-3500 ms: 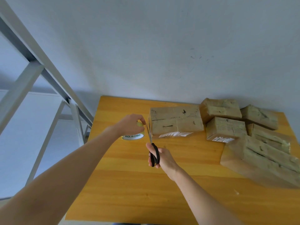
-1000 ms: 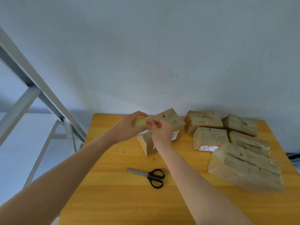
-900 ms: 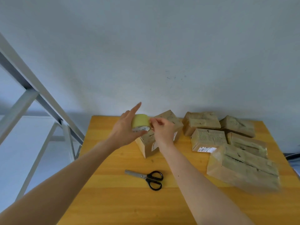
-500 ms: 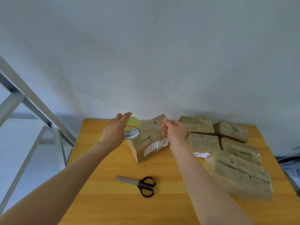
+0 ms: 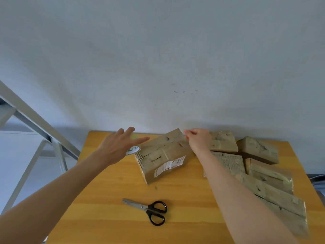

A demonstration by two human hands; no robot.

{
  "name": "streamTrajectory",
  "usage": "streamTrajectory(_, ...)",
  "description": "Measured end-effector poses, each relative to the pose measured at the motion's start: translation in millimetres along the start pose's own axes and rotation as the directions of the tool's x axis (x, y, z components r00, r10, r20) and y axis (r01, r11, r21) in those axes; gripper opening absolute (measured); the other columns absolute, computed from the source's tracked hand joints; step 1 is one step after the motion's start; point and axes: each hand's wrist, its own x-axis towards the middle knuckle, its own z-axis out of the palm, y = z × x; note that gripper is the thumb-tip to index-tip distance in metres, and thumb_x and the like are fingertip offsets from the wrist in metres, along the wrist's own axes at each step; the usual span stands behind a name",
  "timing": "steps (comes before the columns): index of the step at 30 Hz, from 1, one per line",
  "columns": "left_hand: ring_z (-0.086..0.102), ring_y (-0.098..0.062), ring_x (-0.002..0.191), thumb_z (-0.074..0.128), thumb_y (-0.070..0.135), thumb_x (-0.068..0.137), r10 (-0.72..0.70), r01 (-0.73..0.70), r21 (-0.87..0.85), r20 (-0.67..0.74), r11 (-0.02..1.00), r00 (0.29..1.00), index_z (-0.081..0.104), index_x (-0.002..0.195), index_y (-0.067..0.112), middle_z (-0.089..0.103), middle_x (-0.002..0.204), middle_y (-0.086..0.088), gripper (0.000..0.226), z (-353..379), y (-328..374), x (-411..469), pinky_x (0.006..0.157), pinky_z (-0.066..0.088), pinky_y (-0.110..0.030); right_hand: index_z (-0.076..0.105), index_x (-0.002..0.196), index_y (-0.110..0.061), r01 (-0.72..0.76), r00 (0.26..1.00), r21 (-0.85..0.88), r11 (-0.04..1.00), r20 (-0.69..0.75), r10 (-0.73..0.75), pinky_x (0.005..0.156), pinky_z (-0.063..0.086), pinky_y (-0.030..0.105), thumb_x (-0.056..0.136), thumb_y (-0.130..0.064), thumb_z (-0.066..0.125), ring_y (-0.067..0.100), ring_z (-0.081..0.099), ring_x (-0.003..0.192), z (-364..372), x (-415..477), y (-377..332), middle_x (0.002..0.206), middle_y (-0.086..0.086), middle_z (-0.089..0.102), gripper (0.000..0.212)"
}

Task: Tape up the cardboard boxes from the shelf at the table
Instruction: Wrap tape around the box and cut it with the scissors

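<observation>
Bare table [image 5: 98, 205] front-left, scissors [image 5: 149, 209] mid-front, boxes [image 5: 260, 175] crowding right (tightly packed)

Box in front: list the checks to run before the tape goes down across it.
1. Box rests on the table, turned cornerwise: ok.
2. Roll is at the left hand, beside the box's left end: ok.
3. End of tape held: the right hand pinches above the box's far corner: ok.
4. Strip lined up over the seam: cannot tell, as clear tape does not show.
5. Scissors lie free on the table, nearer the person than the box: ok.
</observation>
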Motion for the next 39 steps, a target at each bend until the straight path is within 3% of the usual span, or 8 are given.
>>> streamTrajectory(5,0.046,-0.026,0.115,0.045,0.007,0.096,-0.027,0.019,0.067,0.117,0.998,0.993,-0.019,0.141,0.054,0.009,0.154,-0.012,0.091,-3.8,10.2,5.8,0.057,0.04,-0.025,0.078,0.096,-0.01,0.082,0.996,-0.149,0.985,0.045,-0.076,0.071,0.043,0.024,0.095,-0.033,0.063,0.02,0.068,0.09,15.2,16.3,3.5,0.096,0.004,0.076,0.027)
streamTrajectory(18,0.046,-0.027,0.118,0.056,0.014,0.094,-0.067,0.031,0.13,0.288,0.991,0.955,-0.016,0.142,0.056,0.025,0.149,-0.009,0.096,-6.8,9.4,19.1,0.053,0.039,-0.027,0.077,0.104,-0.018,0.181,0.982,-0.272,0.945,0.007,-0.187,0.07,0.053,0.031,0.098,-0.034,0.057,0.023,0.068,0.091,41.6,29.3,21.2,0.101,0.002,0.075,0.026)
streamTrajectory(25,0.048,-0.027,0.115,0.056,0.015,0.095,-0.059,0.009,0.148,0.339,0.989,0.939,-0.016,0.143,0.055,0.029,0.147,-0.009,0.096,-11.4,16.2,18.6,0.055,0.035,-0.028,0.075,0.107,-0.016,0.241,0.964,-0.342,0.908,-0.023,-0.264,0.065,0.04,0.024,0.098,-0.032,0.057,0.021,0.064,0.088,47.0,28.6,31.2,0.106,0.004,0.069,0.026)
streamTrajectory(27,0.048,-0.027,0.116,0.057,0.015,0.095,-0.064,0.014,0.145,0.346,0.989,0.936,-0.016,0.143,0.055,0.03,0.147,-0.009,0.096,-11.6,16.9,19.5,0.057,0.037,-0.028,0.07,0.118,-0.016,0.24,0.961,-0.342,0.909,-0.049,-0.272,0.067,0.043,0.025,0.098,-0.034,0.057,0.02,0.064,0.09,48.5,26.7,31.8,0.108,0.002,0.067,0.031)
streamTrajectory(30,0.047,-0.028,0.115,0.057,0.012,0.094,-0.06,0.01,0.142,0.351,0.99,0.934,-0.015,0.143,0.055,0.031,0.146,-0.01,0.097,-9.7,16.4,20.4,0.058,0.039,-0.029,0.04,0.148,-0.022,0.198,0.971,-0.309,0.93,-0.07,-0.23,0.071,0.048,0.029,0.096,-0.041,0.056,0.016,0.059,0.093,47.8,22.4,28.7,0.109,-0.003,0.057,0.057)
streamTrajectory(32,0.047,-0.028,0.115,0.056,0.011,0.094,-0.049,-0.004,0.147,0.356,0.989,0.933,-0.013,0.144,0.055,0.032,0.145,-0.01,0.097,-9.8,17.0,21.0,0.058,0.039,-0.029,0.029,0.153,-0.019,0.221,0.964,-0.361,0.906,-0.061,-0.26,0.088,0.051,0.036,0.1,-0.041,0.047,0.022,0.057,0.112,46.9,20.6,29.8,0.127,0.004,0.057,0.06)
streamTrajectory(35,0.047,-0.029,0.114,0.056,0.009,0.094,-0.041,-0.016,0.158,0.354,0.987,0.934,-0.011,0.144,0.055,0.034,0.143,-0.01,0.095,-10.2,18.9,21.7,0.056,0.038,-0.029,0.024,0.154,-0.013,0.376,0.915,-0.466,0.801,0.051,-0.399,0.118,0.022,0.039,0.107,-0.036,0.028,0.023,0.03,0.145,43.7,11.2,26.8,0.157,0.007,0.033,0.053)
streamTrajectory(39,0.047,-0.028,0.115,0.053,0.015,0.097,-0.046,-0.007,0.15,0.347,0.989,0.937,-0.011,0.145,0.053,0.035,0.142,-0.01,0.089,-11.5,18.8,21.7,0.058,0.039,-0.029,0.001,0.154,-0.018,0.664,0.748,-0.502,0.555,0.466,-0.473,0.118,-0.009,0.029,0.101,-0.052,0.006,0.01,-0.009,0.147,46.2,-7.6,23.9,0.16,-0.003,-0.006,0.063)
